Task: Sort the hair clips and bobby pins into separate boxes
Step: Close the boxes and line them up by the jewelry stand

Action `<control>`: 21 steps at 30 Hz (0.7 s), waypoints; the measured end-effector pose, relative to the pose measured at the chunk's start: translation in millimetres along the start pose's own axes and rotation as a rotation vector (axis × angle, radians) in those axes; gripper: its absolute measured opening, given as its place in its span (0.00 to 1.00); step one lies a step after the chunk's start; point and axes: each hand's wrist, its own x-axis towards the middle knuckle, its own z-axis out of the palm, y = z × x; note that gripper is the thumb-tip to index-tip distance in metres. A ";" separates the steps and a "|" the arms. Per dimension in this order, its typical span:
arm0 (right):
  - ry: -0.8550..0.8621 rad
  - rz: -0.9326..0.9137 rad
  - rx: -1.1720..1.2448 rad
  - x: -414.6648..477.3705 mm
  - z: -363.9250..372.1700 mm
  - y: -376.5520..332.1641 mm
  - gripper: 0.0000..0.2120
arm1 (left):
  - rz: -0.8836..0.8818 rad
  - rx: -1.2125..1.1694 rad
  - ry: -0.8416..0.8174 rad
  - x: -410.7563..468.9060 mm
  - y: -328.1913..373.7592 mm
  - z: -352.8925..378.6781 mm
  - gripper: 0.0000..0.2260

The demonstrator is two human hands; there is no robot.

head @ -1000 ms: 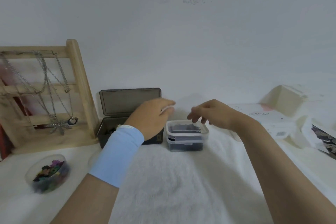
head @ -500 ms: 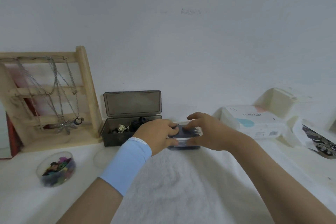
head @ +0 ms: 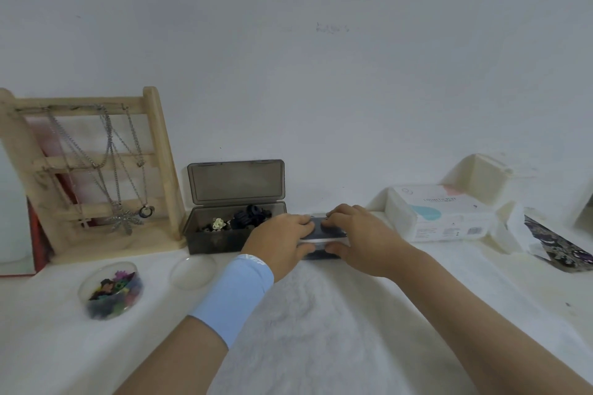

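Note:
A small clear box (head: 321, 232) with dark pins inside sits at the back middle of the white cloth, a clear lid on top of it. My left hand (head: 282, 240) grips its left end and my right hand (head: 359, 237) grips its right end, fingers on the lid and thumbs at the front. Just left of it stands a dark grey box (head: 218, 237) with its lid (head: 236, 181) raised, holding black and pale hair clips (head: 247, 220). My hands hide most of the clear box.
A wooden necklace stand (head: 93, 170) stands at the back left. A round clear tub of coloured clips (head: 110, 290) and a loose round clear lid (head: 192, 271) lie front left. A white tissue pack (head: 439, 213) and a dark patterned packet (head: 558, 245) sit at the right.
Both hands came down from above the clear box and closed on its ends, pressing the lid onto it. The dark grey box's contents, hidden by my left hand before, now show.

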 end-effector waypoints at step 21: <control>0.037 0.247 0.342 84.1 -21.1 -69.0 0.29 | -0.384 -0.051 0.329 -21.2 -90.1 -64.5 0.27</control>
